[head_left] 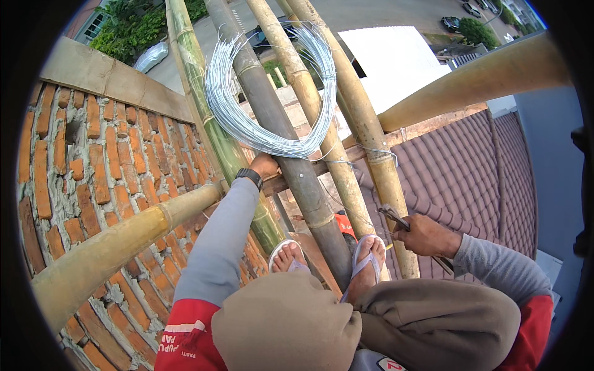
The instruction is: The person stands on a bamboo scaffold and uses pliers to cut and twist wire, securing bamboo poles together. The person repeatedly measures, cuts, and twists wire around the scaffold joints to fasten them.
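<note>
A coil of thin silvery wire (226,114) lies over the bamboo poles ahead of me, its cut ends sticking out at the top. My left hand (265,166) is closed at the coil's lower edge, against the dark bamboo pole (281,127); its fingertips are hidden. In my right hand (427,236) is a pair of dark metal pincers (391,215), jaws toward the right-hand bamboo pole (377,157). Wire ties (374,150) wrap that pole. My sandalled feet rest on the poles, a green bamboo pole (244,170) at the left.
A brick wall (102,167) rises at left, with a thick bamboo pole (130,241) across it. Another bamboo pole (476,83) slants at upper right above a brown tiled roof (455,167). Orange clothing (345,226) of a person shows below, between the poles. The street lies far down.
</note>
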Motion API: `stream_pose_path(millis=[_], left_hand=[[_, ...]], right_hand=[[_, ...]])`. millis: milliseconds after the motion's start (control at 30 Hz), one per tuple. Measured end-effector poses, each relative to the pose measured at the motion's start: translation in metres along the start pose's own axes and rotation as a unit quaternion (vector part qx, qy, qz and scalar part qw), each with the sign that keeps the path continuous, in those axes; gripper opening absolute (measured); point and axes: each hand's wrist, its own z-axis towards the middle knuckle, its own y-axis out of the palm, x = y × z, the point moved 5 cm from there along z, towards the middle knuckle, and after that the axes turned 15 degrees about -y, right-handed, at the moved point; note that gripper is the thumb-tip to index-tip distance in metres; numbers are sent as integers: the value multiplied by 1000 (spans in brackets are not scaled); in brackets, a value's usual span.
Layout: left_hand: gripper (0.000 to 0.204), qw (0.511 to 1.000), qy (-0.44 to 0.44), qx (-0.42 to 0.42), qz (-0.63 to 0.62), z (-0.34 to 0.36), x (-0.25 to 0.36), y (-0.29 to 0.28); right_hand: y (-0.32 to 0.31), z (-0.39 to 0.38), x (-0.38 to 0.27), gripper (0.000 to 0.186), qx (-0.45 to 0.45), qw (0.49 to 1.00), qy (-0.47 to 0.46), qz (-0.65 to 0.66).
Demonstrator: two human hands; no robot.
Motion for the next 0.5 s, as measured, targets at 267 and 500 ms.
stream_pose_path(millis=[267,500], left_hand=[[38,989,-123,40,-71,24,0,4],[37,909,-237,70,-336,48,0,-7]], right_hand=[[45,122,-14,28,89,970,-156,-163],[58,146,-5,23,128,966,-192,-116]])
